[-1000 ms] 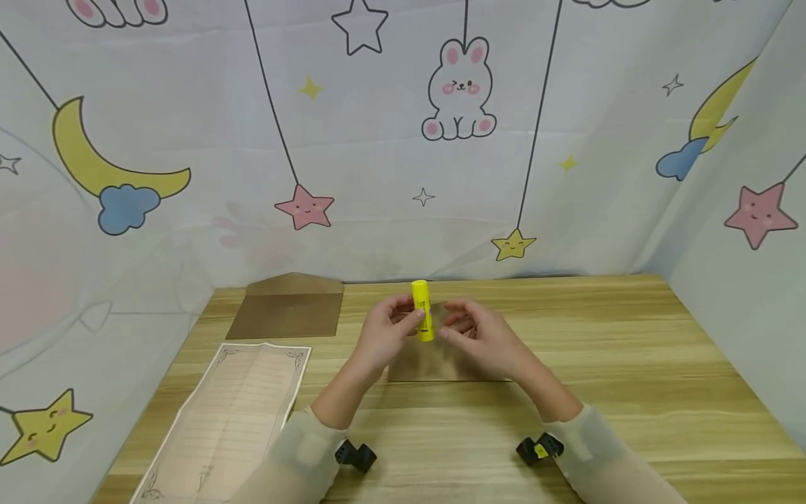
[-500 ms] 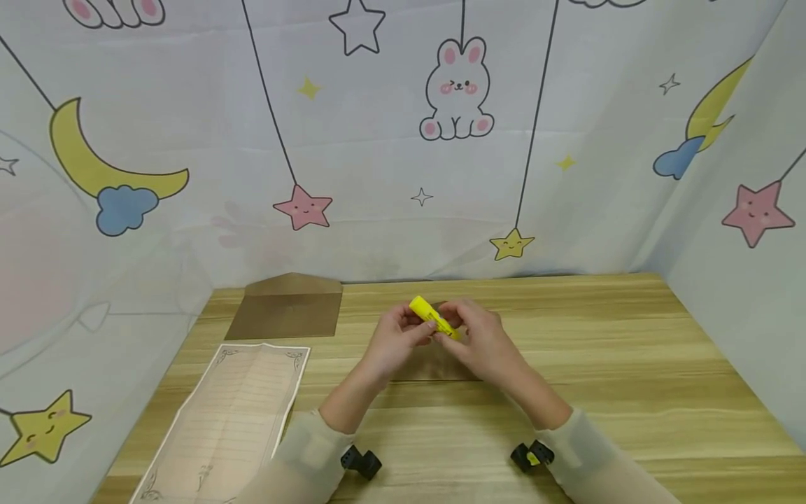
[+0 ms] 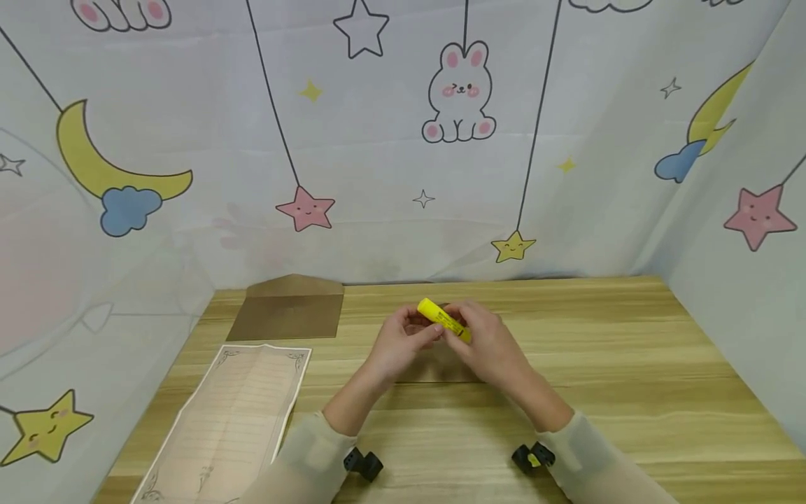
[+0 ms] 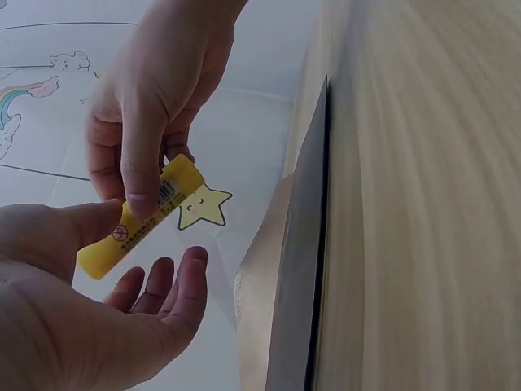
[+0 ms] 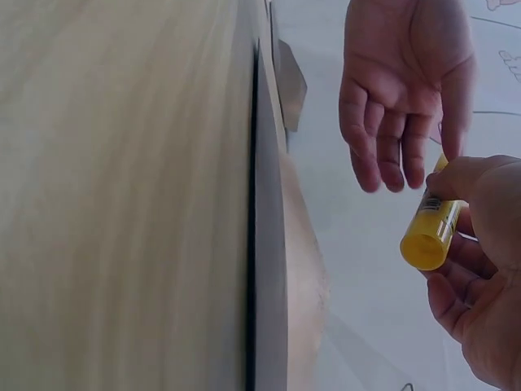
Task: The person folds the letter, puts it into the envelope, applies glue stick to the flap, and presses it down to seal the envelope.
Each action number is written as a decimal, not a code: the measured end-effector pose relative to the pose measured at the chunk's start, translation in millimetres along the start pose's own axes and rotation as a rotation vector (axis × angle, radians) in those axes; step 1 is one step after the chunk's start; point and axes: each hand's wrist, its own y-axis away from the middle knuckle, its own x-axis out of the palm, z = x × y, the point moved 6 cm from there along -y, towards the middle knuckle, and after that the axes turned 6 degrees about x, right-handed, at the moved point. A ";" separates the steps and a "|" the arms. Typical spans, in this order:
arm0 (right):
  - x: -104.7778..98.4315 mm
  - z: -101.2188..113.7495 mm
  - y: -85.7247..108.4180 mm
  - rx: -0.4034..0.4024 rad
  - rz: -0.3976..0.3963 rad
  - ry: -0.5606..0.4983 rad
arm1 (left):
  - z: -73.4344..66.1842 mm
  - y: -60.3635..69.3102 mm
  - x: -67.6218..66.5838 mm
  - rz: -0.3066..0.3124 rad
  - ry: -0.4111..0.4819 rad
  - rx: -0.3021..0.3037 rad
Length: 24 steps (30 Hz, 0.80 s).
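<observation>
A yellow glue stick [image 3: 438, 314] is held tilted above the table between the two hands. My right hand [image 3: 492, 344] pinches it with thumb and fingers near its lower right end. My left hand [image 3: 398, 348] is beside it; in the left wrist view its thumb touches the side of the glue stick [image 4: 102, 257] near the other end, while its other fingers hang loosely apart from it. Beneath both hands lies a brown envelope [image 3: 441, 369], largely hidden by them; its edge and raised flap [image 5: 305, 285] show in the right wrist view.
Another brown envelope [image 3: 286, 318], flap unfolded, lies at the back left of the wooden table [image 3: 636, 378]. In front of it is a lined letter sheet [image 3: 233, 413] with a decorated border. A printed cloth [image 3: 378, 140] hangs behind the table.
The glue stick was upright in my left hand, then tipped over towards the right. My right hand has closed in and taken hold of it, while the left fingers have loosened.
</observation>
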 end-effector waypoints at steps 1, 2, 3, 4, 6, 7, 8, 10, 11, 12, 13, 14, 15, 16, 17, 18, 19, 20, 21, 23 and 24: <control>-2.1 -1.5 -0.2 0.011 0.000 0.005 | -1.3 -0.5 -1.0 -0.003 -0.036 0.013; -4.6 -2.9 -0.5 0.019 -0.001 0.011 | -2.8 -0.9 -2.4 -0.006 -0.077 0.028; -7.3 -4.5 -0.7 0.026 -0.002 0.018 | -4.0 -1.4 -4.0 -0.010 -0.120 0.047; -9.9 -6.7 -1.0 0.031 -0.004 0.028 | -5.0 -1.6 -5.9 -0.014 -0.161 0.065; -15.4 -12.0 -1.6 0.041 -0.001 0.042 | -7.2 -1.6 -9.5 -0.020 -0.232 0.097; -18.3 -15.1 -1.8 0.044 0.002 0.050 | -8.4 -1.6 -11.0 -0.022 -0.266 0.115; -21.5 -18.5 -1.9 0.049 0.005 0.058 | -9.8 -1.5 -12.3 -0.024 -0.297 0.133; -27.7 -26.3 -1.7 0.063 0.015 0.075 | -12.6 -0.3 -15.3 -0.028 -0.373 0.162; -30.9 -30.3 -1.3 0.073 0.023 0.084 | -13.8 0.2 -16.9 -0.030 -0.422 0.175; -34.5 -34.2 -0.9 0.084 0.029 0.095 | -15.5 1.1 -18.4 -0.033 -0.476 0.186; -37.6 -39.1 -0.3 0.095 0.038 0.107 | -16.7 1.9 -20.2 -0.036 -0.528 0.200; -40.9 -44.3 0.2 0.109 0.048 0.120 | -17.9 2.9 -22.2 -0.038 -0.578 0.212; -44.3 -49.5 0.9 0.121 0.055 0.133 | -18.8 3.9 -24.2 -0.038 -0.631 0.224; -48.0 -54.6 1.6 0.131 0.063 0.145 | -19.5 4.8 -26.2 -0.037 -0.682 0.239; -51.4 -59.9 2.3 0.144 0.071 0.157 | -20.5 5.6 -28.2 -0.038 -0.729 0.260; -55.1 -64.9 3.1 0.155 0.078 0.167 | -21.2 6.7 -30.4 -0.038 -0.775 0.277; -58.8 -70.6 3.8 0.165 0.084 0.176 | -21.3 7.2 -32.8 -0.038 -0.818 0.296; -62.7 -75.7 4.6 0.176 0.088 0.185 | -21.4 7.8 -35.2 -0.038 -0.861 0.315; -66.7 -80.5 5.5 0.184 0.091 0.196 | -21.0 8.0 -37.7 -0.039 -0.901 0.333; -73.6 -91.1 7.0 0.201 0.097 0.219 | -20.1 8.6 -42.9 -0.041 -0.967 0.361; -76.8 -96.3 7.7 0.206 0.100 0.233 | -19.2 8.9 -45.4 -0.039 -0.995 0.368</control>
